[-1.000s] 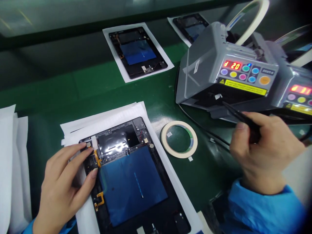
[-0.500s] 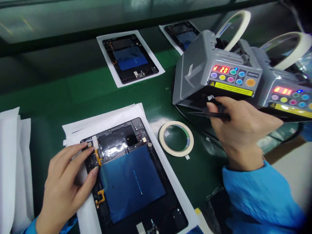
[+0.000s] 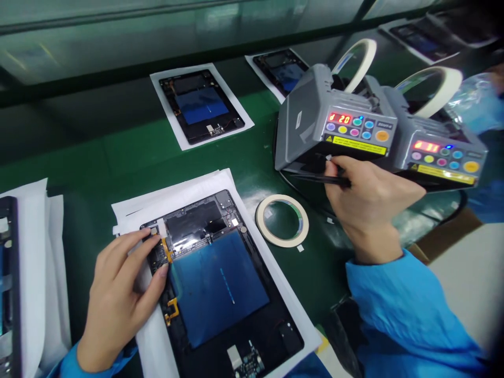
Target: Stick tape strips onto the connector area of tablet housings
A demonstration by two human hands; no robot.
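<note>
My left hand [image 3: 126, 286] rests with its fingers apart on the left edge of an opened tablet [image 3: 281, 315], its fingertips beside an orange flex cable [image 3: 167, 249]. The tablet lies on white paper sheets [image 3: 283, 286], its inner side with a large blue battery [image 3: 224, 283] facing up. My right hand [image 3: 368, 194] is closed in front of a grey tape dispenser [image 3: 303, 115]. Black tweezers [image 3: 315, 179] lie within its grip, and a small pale piece of tape [image 3: 328, 157] shows at the thumb and index finger.
A tape roll [image 3: 260, 228] lies right of the tablet, with small tape scraps [image 3: 300, 248] near it. A second dispenser [image 3: 429, 121] adjoins the first. More opened tablets [image 3: 197, 131] on paper stand behind. Paper [image 3: 39, 273] and another device [image 3: 8, 289] are at left.
The view has shifted, bringing the device at the left edge and more tablets at the back right into sight. My right hand has stayed near the dispenser front; my left stays on the tablet.
</note>
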